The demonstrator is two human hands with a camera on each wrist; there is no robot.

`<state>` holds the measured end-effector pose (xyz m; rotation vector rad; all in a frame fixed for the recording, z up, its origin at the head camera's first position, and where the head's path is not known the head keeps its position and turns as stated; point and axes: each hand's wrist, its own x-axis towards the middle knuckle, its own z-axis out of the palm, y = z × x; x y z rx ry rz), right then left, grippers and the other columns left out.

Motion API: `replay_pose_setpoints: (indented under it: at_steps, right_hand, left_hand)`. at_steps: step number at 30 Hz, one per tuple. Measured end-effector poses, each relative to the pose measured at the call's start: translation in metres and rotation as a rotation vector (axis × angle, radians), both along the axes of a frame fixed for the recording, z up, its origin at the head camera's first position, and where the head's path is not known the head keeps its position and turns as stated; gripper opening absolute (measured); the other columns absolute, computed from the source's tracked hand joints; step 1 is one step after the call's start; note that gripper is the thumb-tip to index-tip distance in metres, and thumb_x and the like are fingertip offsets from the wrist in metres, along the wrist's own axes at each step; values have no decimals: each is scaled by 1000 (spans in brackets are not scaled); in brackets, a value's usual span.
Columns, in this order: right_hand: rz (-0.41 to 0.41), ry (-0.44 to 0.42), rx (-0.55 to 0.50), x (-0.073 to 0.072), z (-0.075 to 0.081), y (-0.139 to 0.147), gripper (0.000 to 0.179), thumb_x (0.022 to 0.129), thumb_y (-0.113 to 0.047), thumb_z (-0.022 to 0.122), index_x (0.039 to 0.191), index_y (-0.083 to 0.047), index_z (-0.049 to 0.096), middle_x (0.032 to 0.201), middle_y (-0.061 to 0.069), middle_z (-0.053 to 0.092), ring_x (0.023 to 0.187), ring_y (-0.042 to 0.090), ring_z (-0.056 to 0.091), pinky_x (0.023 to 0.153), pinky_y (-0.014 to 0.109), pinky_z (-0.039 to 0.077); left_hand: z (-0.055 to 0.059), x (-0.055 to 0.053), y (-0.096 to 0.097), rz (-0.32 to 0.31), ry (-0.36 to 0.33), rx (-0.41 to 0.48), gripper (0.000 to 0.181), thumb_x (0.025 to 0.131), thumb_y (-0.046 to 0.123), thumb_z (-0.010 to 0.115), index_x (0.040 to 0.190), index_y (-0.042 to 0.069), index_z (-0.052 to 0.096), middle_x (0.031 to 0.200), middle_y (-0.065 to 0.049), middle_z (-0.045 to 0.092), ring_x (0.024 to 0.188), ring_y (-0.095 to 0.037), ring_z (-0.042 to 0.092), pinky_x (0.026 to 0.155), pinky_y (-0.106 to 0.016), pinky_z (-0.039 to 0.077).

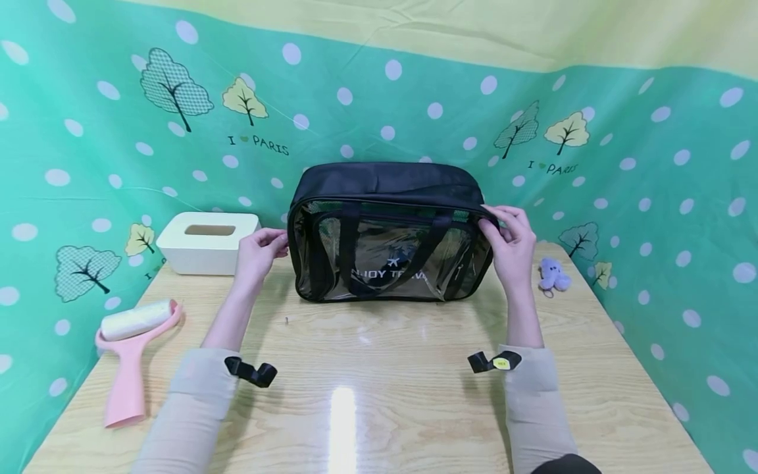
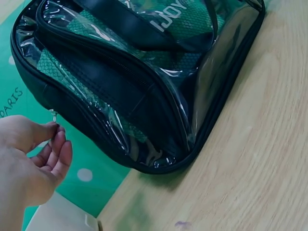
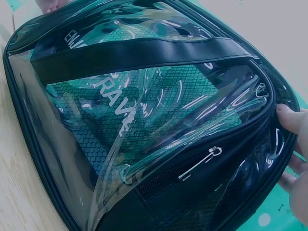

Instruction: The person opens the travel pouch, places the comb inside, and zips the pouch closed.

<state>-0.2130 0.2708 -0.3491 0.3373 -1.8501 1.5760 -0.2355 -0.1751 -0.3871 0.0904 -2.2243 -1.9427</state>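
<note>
A black travel bag (image 1: pixel 387 181) with a see-through front, dark handles and white lettering stands upright on the table. At its left side, my left hand (image 1: pixel 258 253) pinches a small metal zipper pull (image 2: pixel 54 116) between thumb and fingers, as the left wrist view shows. My right hand (image 1: pixel 510 243) grips the bag's upper right corner, thumb on the front edge and fingers behind it. A second, long metal zipper pull (image 3: pixel 199 163) hangs on the front pocket in the right wrist view. Green patterned mesh shows through the clear plastic.
A white tissue box (image 1: pixel 201 260) stands left of the bag. Nearer on the left lies a pink-handled lint roller (image 1: pixel 127 359). A small purple plush keychain (image 1: pixel 553 273) lies at the right. Green dotted cloth (image 1: pixel 355 125) hangs behind the wooden table (image 1: pixel 408 382).
</note>
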Motion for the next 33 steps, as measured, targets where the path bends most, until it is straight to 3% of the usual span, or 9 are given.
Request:
replay_pose_setpoints:
  at_steps: [12,16,20,23,27,30,33]
  right_hand:
    - [-9,-20,-15,-3,-2,3,27,95,-7,73,121,-3,75,115,-7,61,104,11,61,80,16,54]
    - [-20,-9,-13,-3,-2,6,26,95,-7,73,120,-3,76,114,-7,62,105,11,62,82,16,55]
    - [-47,2,-21,-3,0,8,26,96,-8,72,121,-4,76,114,-8,62,108,11,62,87,17,55]
    - [-66,-3,-15,-1,2,10,28,96,-9,72,123,-5,75,115,-10,61,110,10,61,93,17,54]
    - [-89,11,43,9,11,6,28,97,-5,69,125,-1,73,119,-8,61,114,7,59,99,18,51]
    - [-107,52,134,18,22,0,27,97,-2,67,123,2,72,124,5,63,117,5,58,102,17,49]
    - [-137,109,253,23,31,-2,26,95,2,68,121,2,74,128,18,65,122,12,59,105,16,45]
  left_hand:
    - [-1,-1,-6,-15,70,-128,32,103,15,62,125,-8,67,84,19,67,74,1,68,73,-13,58]
    - [-1,-1,-6,-72,70,-182,35,105,14,59,130,-9,64,99,-4,73,77,2,68,76,-13,58]
    - [2,-3,-4,-129,69,-267,37,105,16,59,134,-6,63,118,-29,69,79,5,66,77,-11,57]
    - [4,-2,-6,-135,87,-383,38,106,20,58,136,-1,64,121,-28,70,84,1,67,76,-10,54]
    - [6,5,-11,-104,143,-526,36,105,19,58,137,3,64,121,-22,71,98,-19,69,81,-14,50]
    - [9,16,-13,-68,212,-603,33,103,16,60,133,1,66,115,-20,70,101,-29,67,83,-19,48]
    - [12,28,-13,-35,302,-670,26,100,13,63,122,0,68,102,-16,69,91,-27,65,78,-19,47]
